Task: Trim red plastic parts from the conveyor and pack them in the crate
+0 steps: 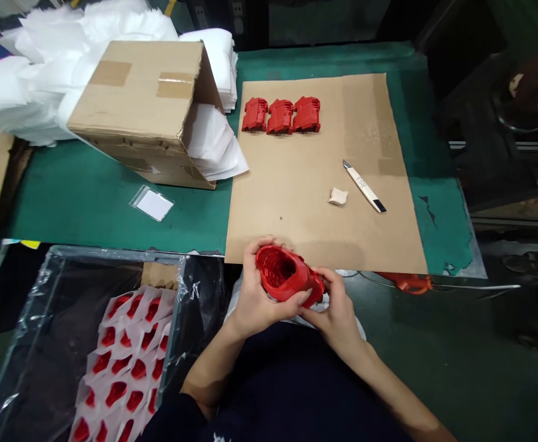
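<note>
My left hand and my right hand together hold a moulded red plastic housing just above the near edge of a brown cardboard sheet. Its ribbed hollow interior faces up and away from me. My left hand cups one side, and my right fingers grip the other end. White wrapping shows beneath my right hand. Three similar red housings stand in a row on the sheet's far part. A utility knife and a small beige scrap lie on the sheet, beyond my hands.
An open cardboard box stuffed with white foam sheets lies on a green mat to the left. A small clear bag lies on the mat. At lower left, a plastic-lined crate holds several red parts wrapped in white.
</note>
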A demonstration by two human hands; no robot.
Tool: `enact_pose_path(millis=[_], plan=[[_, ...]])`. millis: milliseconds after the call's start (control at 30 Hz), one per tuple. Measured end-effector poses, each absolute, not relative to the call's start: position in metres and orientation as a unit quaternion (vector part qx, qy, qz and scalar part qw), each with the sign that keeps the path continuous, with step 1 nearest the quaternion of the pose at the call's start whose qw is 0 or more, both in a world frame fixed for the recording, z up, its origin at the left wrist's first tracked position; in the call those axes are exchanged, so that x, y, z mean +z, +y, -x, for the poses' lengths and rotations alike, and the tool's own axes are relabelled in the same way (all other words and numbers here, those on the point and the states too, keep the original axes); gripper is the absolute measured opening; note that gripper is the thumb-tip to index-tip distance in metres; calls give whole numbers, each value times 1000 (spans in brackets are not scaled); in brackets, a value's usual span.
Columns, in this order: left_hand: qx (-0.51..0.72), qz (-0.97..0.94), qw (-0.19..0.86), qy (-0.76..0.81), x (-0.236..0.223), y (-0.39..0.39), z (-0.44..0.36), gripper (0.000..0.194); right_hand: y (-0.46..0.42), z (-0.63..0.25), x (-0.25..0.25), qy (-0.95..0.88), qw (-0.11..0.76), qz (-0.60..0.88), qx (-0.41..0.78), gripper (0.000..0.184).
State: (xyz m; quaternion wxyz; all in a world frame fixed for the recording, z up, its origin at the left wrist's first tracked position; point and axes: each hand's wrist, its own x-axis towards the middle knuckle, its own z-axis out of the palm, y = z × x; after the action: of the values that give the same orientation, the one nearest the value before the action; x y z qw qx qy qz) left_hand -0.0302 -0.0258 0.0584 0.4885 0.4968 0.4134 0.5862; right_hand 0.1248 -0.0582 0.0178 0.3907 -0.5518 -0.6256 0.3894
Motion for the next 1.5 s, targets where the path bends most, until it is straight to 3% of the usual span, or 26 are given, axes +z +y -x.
enact_pose_path(millis=[367,533,633,700,833,967,1067,1200,1267,1367,1500], plan=[[575,-562,442,397,57,-23,32,64,-52,-122,-6,-699,405,509,297,50],[567,-539,456,424,42,-14,39,62,-40,-122,-14,-729,374,495,289,63],[539,-516,471,471,29,2,53,53,-20,-131,-11,-738,364,503,264,54],[505,-534,426,528,24,18,59,48,-4,-136,-11,-740,348,535,210,46],[435,-654,239,571,22,59,51,45,20,-131,-17,-739,288,604,72,44],[420,-711,85,558,11,92,32,41,38,-121,-11,-769,252,582,72,41],[439,-700,53,561,2,102,29,40,66,-132,1,-753,246,606,77,34],[448,-701,52,552,2,99,36,37,106,-158,8,-706,180,685,-14,28],[448,-704,56,548,3,96,39,37,111,-163,7,-735,175,655,6,23],[454,-705,65,540,3,96,39,35,99,-158,13,-776,189,584,145,18],[474,-707,61,522,0,100,38,32,87,-140,28,-780,117,552,272,20]])
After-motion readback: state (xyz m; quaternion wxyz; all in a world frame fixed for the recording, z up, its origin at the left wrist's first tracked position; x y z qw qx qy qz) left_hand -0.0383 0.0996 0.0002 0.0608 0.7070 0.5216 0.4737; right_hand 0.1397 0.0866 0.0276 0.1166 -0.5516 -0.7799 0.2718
